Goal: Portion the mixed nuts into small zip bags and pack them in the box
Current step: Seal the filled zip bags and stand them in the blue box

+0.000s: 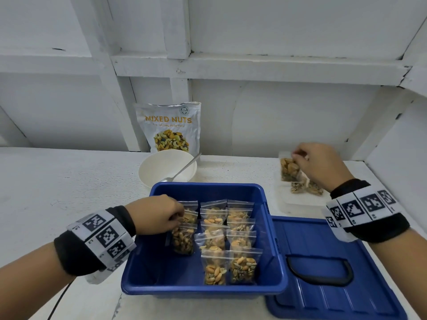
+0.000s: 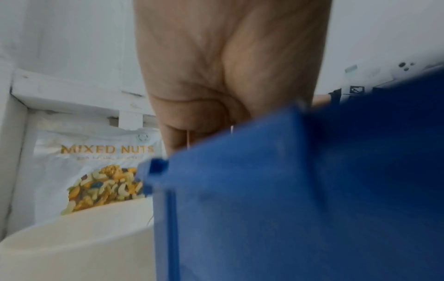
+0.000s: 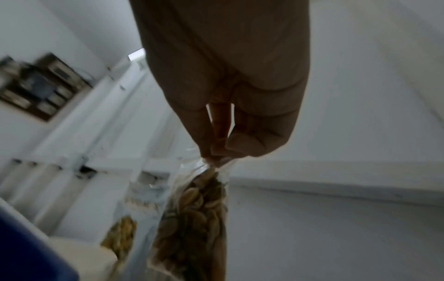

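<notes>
A blue box (image 1: 161, 282) sits at the table's centre with several filled zip bags (image 1: 231, 245) standing in rows inside. My left hand (image 1: 161, 214) reaches over the box's left wall and pinches the top of a filled zip bag (image 1: 183, 241) in the left column. At the far right my right hand (image 1: 318, 165) pinches the top of another filled bag (image 1: 288, 169) (image 3: 192, 218), lifted above a white tray (image 1: 300, 202). Two more filled bags (image 1: 305, 187) lie on that tray. In the left wrist view the box wall (image 2: 288, 190) hides my left fingertips.
A white Mixed Nuts pouch (image 1: 169, 127) leans against the back wall. In front of it stands a white bowl (image 1: 157, 172) with a metal spoon (image 1: 180, 169) inside. The blue box lid (image 1: 323, 285) with a black handle lies right of the box.
</notes>
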`<state>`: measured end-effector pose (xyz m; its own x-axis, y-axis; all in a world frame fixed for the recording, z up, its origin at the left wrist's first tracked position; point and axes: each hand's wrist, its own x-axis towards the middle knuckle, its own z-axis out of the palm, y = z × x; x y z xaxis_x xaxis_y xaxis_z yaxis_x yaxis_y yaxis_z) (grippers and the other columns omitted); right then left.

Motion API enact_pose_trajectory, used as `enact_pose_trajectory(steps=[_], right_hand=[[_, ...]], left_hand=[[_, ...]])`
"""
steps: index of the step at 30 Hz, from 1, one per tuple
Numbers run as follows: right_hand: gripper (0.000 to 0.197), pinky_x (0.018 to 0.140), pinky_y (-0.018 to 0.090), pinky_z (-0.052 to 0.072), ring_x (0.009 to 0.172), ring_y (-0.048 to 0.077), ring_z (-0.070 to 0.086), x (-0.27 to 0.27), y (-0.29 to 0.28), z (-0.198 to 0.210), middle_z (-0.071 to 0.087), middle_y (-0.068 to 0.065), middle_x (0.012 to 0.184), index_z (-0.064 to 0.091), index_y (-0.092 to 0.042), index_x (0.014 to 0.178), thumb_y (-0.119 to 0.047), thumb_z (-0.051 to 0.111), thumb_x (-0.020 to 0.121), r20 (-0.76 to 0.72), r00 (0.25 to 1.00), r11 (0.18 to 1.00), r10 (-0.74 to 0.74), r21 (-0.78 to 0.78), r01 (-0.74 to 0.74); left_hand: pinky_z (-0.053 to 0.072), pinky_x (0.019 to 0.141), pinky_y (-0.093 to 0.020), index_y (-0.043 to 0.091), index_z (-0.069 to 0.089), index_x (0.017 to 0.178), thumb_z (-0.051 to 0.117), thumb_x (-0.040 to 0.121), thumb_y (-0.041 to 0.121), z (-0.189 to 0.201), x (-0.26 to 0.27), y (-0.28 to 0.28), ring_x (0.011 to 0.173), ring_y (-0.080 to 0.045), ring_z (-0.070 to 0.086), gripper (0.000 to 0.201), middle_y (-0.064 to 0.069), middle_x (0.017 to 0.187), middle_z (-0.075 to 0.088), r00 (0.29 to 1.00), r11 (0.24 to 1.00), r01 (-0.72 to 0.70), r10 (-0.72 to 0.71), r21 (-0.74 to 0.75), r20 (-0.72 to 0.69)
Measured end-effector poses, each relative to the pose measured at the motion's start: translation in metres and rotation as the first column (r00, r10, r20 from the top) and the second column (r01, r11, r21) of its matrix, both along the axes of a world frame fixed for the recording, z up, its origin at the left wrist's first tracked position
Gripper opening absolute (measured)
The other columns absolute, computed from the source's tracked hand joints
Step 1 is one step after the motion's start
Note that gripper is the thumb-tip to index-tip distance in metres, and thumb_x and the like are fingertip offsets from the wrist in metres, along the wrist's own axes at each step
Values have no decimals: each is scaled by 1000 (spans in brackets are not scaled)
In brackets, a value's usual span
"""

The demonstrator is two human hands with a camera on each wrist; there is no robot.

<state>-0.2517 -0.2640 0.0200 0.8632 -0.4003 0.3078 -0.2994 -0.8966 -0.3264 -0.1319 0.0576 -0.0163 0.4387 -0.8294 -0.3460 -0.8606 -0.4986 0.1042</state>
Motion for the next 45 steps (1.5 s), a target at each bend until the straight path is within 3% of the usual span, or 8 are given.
enact_pose_trajectory(steps=[4,8,12,16,30,35,41,45], right_hand=[[15,72,21,40,77,12,54,5,41,34,66,2,91,67,-8,97,-16,56,91,137,979,988,153,10,-156],[11,61,-1,37,66,-7,50,10,83,48,59,-9,81,67,-11,94,-17,60,88,180,942,947,282,105,-304],[5,62,0,36,67,-15,52,12,118,48,53,-21,72,67,-13,88,-14,62,86,191,900,887,392,181,-425],[4,62,3,38,67,-16,51,13,137,47,53,-23,70,67,-15,85,-14,64,85,230,864,841,448,219,-494],[5,61,8,42,65,1,55,12,139,40,59,-18,81,60,-26,87,-22,60,89,207,885,817,417,341,-465],[14,61,9,42,67,4,57,9,134,39,56,-20,69,57,-31,78,-21,60,88,222,889,811,401,366,-457],[10,61,8,41,67,-5,55,9,130,40,60,-31,67,65,-25,76,-19,66,83,286,871,799,398,359,-483],[7,62,8,41,69,-3,57,8,131,38,61,-22,66,68,-21,77,-17,67,82,297,865,790,405,363,-495]], left_hand=[[41,83,-16,22,58,115,48,93,31,28,0,0,93,-4,53,26,7,111,61,998,970,-43,51,-240,26],[39,75,-6,18,62,110,54,91,31,52,-8,-5,85,-1,55,25,11,97,63,994,815,-83,110,-573,11],[45,77,-11,21,59,109,58,88,33,67,-20,-14,89,3,57,24,22,91,57,987,592,-158,118,-790,-109],[48,72,-12,25,60,89,61,87,19,73,-28,-18,87,0,58,7,14,87,63,977,482,-215,103,-849,-189],[48,70,-16,21,61,82,61,87,9,69,-23,-11,81,-6,57,13,13,79,63,983,454,-184,105,-872,-153],[46,69,-12,23,59,80,61,87,9,69,-21,-10,82,-6,58,16,14,79,62,982,429,-186,120,-884,-148],[46,64,-14,35,55,80,55,80,31,71,-23,-10,78,-3,58,4,16,77,61,975,449,-218,51,-867,-218],[39,62,-9,28,59,76,56,80,35,71,-22,-9,73,-2,54,9,11,73,62,988,459,-141,15,-877,-151]])
